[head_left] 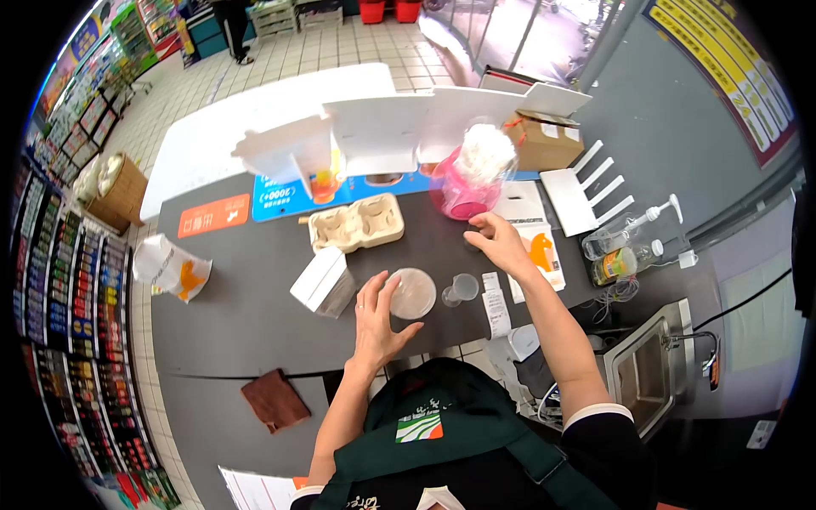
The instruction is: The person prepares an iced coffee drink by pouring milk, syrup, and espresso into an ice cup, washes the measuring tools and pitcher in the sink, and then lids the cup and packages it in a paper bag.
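Note:
My left hand [378,319] is spread at the left side of a round, clear-topped cup [412,294] with pale contents. Its thumb and fingertips are close to the rim; whether they touch it I cannot tell. My right hand [497,242] reaches forward, thumb and index finger curled toward each other by a small dark spot that I cannot make out. Just beyond those fingertips stands a pink see-through container [467,209] with a white, crumpled mass [486,155] on top. Right of the cup is a small clear measuring cup [463,287].
An egg-carton-like cup carrier [357,223] and a white box-shaped stack [323,285] lie left of the cup. Paper bags [539,248], a receipt [495,306] and a pump bottle [650,217] are at right. A paper bag [172,268] stands far left, near a brown cloth [275,400]. A sink [643,374] is at right.

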A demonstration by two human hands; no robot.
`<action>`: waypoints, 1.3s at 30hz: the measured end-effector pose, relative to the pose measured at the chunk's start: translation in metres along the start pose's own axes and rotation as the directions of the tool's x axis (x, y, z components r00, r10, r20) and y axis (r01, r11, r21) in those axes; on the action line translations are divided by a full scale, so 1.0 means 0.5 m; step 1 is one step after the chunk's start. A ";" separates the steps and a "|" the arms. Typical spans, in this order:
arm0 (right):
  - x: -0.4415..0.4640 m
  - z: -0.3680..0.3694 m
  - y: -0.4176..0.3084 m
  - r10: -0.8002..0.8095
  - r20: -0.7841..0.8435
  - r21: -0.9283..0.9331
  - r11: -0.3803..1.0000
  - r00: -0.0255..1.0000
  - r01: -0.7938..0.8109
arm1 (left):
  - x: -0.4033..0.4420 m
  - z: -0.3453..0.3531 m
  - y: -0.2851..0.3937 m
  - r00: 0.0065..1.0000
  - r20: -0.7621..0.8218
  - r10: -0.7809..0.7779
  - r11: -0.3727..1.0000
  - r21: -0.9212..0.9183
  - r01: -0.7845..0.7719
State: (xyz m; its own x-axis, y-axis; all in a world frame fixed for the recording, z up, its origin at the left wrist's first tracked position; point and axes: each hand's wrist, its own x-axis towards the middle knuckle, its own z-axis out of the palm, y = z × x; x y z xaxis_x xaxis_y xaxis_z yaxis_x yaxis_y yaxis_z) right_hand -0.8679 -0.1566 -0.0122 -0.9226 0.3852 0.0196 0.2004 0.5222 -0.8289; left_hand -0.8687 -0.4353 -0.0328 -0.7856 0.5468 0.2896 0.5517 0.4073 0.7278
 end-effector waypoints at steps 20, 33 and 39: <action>-0.125 -0.106 0.500 0.014 -0.291 -0.382 0.915 0.957 -0.130 | -0.023 0.185 0.183 0.956 -0.287 -0.068 0.993 0.070 0.092; -0.120 -0.085 0.551 -0.078 -0.340 -0.393 0.917 0.937 -0.066 | -0.017 0.314 0.165 0.894 -0.330 -0.302 0.953 -0.094 0.287; -0.075 -0.106 0.578 -0.082 -0.409 -0.238 0.971 0.909 -0.020 | -0.053 0.358 0.077 0.775 -0.186 -0.605 0.781 -0.330 0.531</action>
State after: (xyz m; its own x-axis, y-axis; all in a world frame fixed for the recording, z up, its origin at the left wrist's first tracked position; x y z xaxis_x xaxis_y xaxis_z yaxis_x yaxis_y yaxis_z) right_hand -0.7577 0.0202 -0.2228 -0.7201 0.6184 0.3147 0.2912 0.6810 -0.6719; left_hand -0.7764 -0.3031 -0.1238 -0.9941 0.0412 -0.1002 -0.0782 0.3670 0.9269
